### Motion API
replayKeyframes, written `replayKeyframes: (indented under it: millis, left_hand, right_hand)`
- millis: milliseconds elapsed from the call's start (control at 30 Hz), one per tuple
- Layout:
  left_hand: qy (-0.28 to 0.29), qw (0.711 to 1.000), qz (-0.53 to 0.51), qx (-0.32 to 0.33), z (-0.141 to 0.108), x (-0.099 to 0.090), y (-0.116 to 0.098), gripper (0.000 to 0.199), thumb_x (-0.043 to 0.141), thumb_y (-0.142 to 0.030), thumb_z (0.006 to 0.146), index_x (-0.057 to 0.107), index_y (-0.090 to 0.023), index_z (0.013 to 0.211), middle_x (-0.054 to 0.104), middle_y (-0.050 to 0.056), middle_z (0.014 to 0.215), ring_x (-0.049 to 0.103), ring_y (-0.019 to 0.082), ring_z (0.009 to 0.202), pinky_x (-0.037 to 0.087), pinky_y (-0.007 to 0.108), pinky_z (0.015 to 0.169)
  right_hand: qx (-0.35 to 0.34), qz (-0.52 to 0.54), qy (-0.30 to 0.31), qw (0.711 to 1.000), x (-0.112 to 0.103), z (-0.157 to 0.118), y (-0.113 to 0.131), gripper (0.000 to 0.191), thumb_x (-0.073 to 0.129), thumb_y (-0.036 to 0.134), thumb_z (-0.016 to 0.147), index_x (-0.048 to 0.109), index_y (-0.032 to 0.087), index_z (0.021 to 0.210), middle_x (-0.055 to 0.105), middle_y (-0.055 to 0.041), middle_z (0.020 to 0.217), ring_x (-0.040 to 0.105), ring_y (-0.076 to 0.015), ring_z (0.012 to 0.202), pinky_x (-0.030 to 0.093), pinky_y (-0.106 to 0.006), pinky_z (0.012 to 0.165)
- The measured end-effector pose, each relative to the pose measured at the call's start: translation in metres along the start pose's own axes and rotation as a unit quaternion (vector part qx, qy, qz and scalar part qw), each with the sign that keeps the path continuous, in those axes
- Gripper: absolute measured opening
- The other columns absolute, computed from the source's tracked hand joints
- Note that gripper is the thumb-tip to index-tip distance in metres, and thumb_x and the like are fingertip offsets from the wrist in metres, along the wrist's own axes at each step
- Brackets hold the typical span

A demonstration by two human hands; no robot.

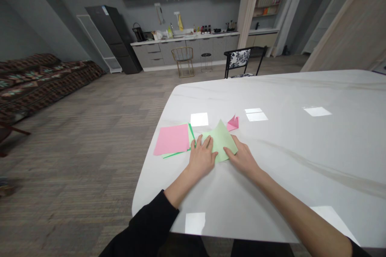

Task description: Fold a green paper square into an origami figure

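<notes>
A light green sheet of paper (222,137) lies between my two hands on the white table, its right side lifted a little. My left hand (202,154) rests on the sheet's left part with fingers spread. My right hand (242,156) pinches the sheet's right edge, thumb on top and the other fingers behind it. Just beyond the sheet stands a small folded pink paper piece (233,123). To the left of my left hand is a stack of square paper, with a pink sheet (171,139) on top and green sheets (177,154) showing under it.
The glossy white table (301,160) has a rounded left edge and several light reflections. A patterned black-framed chair (239,59) stands at its far side. Farther back are a gold chair (182,57), a stool (206,55), a kitchen counter (175,40) and a dark fridge (113,36).
</notes>
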State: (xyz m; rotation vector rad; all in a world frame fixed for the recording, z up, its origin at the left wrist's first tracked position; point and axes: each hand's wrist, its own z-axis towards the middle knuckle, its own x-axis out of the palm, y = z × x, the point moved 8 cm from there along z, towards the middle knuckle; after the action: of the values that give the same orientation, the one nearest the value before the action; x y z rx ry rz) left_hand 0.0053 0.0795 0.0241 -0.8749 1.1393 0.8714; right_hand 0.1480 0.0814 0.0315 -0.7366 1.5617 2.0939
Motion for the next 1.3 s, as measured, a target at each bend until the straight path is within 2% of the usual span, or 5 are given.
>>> replayKeyframes:
  millis: [133,267,567,867,1300]
  left_hand:
    - [0.058,0.997,-0.027,0.045,0.001,0.012,0.001,0.052,0.031,-0.038,0.098,0.030,-0.030,0.150,0.029,0.002,0.159,0.013,0.037,0.147,0.018,0.064,0.113]
    - [0.071,0.996,-0.036,0.039,0.003,0.013,0.006,0.052,0.033,-0.044,0.097,0.030,-0.038,0.149,0.024,0.000,0.160,0.009,0.039,0.148,0.015,0.069,0.112]
    - [0.088,0.993,-0.064,0.049,0.006,0.015,0.004,0.059,0.033,-0.048,0.096,0.027,-0.026,0.151,0.026,0.006,0.160,0.008,0.034,0.149,0.014,0.062,0.116]
    - [0.117,0.989,-0.086,0.036,0.007,0.013,0.010,0.072,0.044,-0.041,0.090,0.019,-0.020,0.153,0.023,0.008,0.161,0.006,0.033,0.149,0.009,0.058,0.118]
    - [0.082,0.986,-0.143,0.020,0.012,0.010,0.019,0.067,0.050,-0.032,0.086,0.031,-0.023,0.149,0.031,0.005,0.158,0.015,0.031,0.148,0.010,0.055,0.119]
  right_hand:
    - [-0.028,0.011,0.017,0.999,0.008,-0.004,0.003,0.065,0.044,0.041,0.094,0.022,0.022,0.152,0.037,-0.0117,0.154,0.042,-0.0269,0.137,0.039,-0.042,0.109]
    - [-0.032,-0.040,0.030,0.998,0.017,-0.006,0.001,0.073,0.034,0.048,0.098,0.000,0.019,0.156,0.013,-0.0130,0.162,0.020,-0.0257,0.148,0.027,-0.046,0.117]
    - [-0.131,-0.171,0.021,0.976,0.031,-0.009,0.006,0.073,0.038,0.045,0.097,0.009,0.013,0.155,0.019,-0.0183,0.160,0.017,-0.0293,0.148,0.023,-0.050,0.119]
    - [-0.134,-0.233,0.036,0.963,0.039,-0.011,0.010,0.076,0.039,0.053,0.095,0.023,0.005,0.151,0.025,-0.0237,0.157,0.019,-0.0329,0.147,0.026,-0.051,0.117]
    - [-0.136,-0.275,0.046,0.951,0.044,-0.012,0.008,0.078,0.037,0.057,0.095,0.025,0.004,0.151,0.026,-0.0224,0.157,0.019,-0.0327,0.147,0.023,-0.051,0.117]
